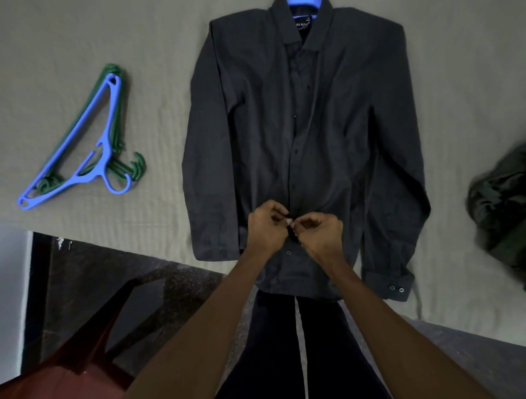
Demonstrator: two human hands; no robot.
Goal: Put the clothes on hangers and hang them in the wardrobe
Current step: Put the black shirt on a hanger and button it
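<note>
Hands (290, 225) pinching shirt (327, 128) placket, hanger (304, 3) inside

Dark grey shirt (307, 136), blue hanger (72, 148) over green hangers (136, 166), beige sheet (85, 42).

The shirt (307, 148) lies flat on the bed (85, 34) before me, collar far, a hanger (303, 2) inside it. Spare hangers (82, 142) lie stacked to its left; crumpled clothes (501, 208) sit at the right.
</note>
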